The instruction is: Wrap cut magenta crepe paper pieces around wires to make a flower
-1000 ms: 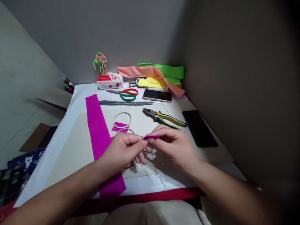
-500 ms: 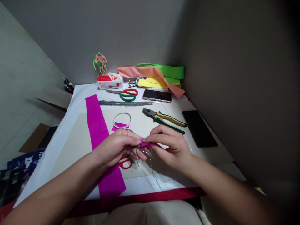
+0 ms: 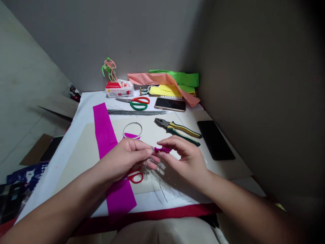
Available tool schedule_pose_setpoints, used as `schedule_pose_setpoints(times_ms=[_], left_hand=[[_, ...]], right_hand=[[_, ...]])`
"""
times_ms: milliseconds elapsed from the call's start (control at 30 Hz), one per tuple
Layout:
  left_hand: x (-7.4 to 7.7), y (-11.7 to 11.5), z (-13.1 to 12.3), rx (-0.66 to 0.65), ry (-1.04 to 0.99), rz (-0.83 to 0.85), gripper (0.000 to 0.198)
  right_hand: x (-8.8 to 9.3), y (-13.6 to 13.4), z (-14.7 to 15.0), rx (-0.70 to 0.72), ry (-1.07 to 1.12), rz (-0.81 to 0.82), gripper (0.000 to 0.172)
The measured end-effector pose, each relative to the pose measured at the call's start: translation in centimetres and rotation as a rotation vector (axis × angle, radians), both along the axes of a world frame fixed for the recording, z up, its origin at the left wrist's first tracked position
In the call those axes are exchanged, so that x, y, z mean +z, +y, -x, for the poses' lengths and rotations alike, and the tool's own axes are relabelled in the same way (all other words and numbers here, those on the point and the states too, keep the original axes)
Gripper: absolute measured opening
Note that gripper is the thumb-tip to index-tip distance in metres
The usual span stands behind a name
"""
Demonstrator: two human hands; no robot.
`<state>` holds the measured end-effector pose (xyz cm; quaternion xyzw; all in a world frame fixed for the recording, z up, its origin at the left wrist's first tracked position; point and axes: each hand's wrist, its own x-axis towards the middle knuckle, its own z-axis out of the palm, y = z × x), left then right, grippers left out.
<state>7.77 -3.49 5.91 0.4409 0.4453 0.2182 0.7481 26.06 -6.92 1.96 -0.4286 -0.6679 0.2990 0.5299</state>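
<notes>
Pinching a small magenta paper piece [image 3: 162,149] betw. both hands, just above the table [image 3: 85,101], near its front edge. Gripping the piece's left end w/ thumb & forefinger of left hand [image 3: 127,159], fingers closed tight on it along w/ the top of a thin wire [image 3: 159,179]. Prob. pinched at that joint so paper & wire stay pressed together. Taking the other end w/ right hand [image 3: 189,162], thumb & forefinger tips closed on the paper, remaining fingers spread & lifted clear, likely so as not to crush it. Letting the wire's crinkled tail hang down from the pinch; can't tell if its tip touches the table.

Lying partly under left hand: small red scissors [image 3: 135,177], half hidden, beside a long magenta strip [image 3: 105,135] laid front to back. Just behind hands: wire ring [image 3: 132,130] w/ a magenta scrap inside, and pliers [image 3: 177,130] to its right, both within easy reach. Further back: straight wire bundle [image 3: 137,112], red/green scissors [image 3: 138,102], phone [image 3: 170,104], and stacked coloured paper [image 3: 175,84] pushed vs. the wall, out of the way. At right, well apart from hands: dark slab [image 3: 215,139].
</notes>
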Motion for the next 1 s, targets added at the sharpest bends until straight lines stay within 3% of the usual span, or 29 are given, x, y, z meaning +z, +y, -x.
schedule_pose_setpoints(times_ms=[100, 267, 700, 867, 1000], left_hand=[[0.2, -0.1, -0.2, -0.015, 0.050, -0.074, 0.011], [0.4, -0.1, -0.3, -0.066, 0.145, -0.161, 0.013], [-0.1, 0.5, 0.1, -0.026, 0.048, 0.001, 0.009], [-0.2, 1.0, 0.3, 0.048, -0.005, 0.074, 0.007], [-0.3, 1.0, 0.6, 0.002, -0.013, 0.057, 0.015]], right_hand=[[-0.1, 0.0, 0.2, 0.026, 0.060, 0.015, 0.017], [-0.2, -0.1, 0.1, 0.014, 0.002, -0.147, 0.026], [-0.5, 0.3, -0.8, 0.146, -0.231, -0.332, 0.031], [-0.9, 0.4, -0.8, 0.181, -0.270, -0.339, 0.041], [-1.1, 0.4, -0.8, 0.181, -0.285, -0.324, 0.046]])
